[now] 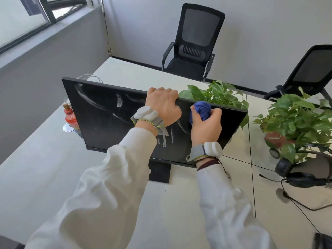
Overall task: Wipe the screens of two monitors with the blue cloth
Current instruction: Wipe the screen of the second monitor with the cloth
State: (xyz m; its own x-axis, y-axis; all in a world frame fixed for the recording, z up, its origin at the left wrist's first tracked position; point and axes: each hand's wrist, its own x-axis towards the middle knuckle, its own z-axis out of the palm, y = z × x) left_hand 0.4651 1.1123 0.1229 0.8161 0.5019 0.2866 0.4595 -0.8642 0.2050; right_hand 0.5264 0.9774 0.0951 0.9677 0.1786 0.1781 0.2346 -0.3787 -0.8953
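Monitor (111, 112) on desk (53, 169), screen smeared; left hand (164, 105) grips top edge, right hand (205, 124) clutches balled blue cloth (202, 109) against screen; first wipe underway, next sweep leftward over streaks

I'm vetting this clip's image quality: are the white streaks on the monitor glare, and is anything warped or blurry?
Head view: streaks on the monitor look like smears, not glare; the wide-angle lens makes the window frame and right chair lean outward; daylight is soft, shadows faint; nothing badly blurred.

Bunched blue cloth (202, 109) against smeared black monitor (107, 112).
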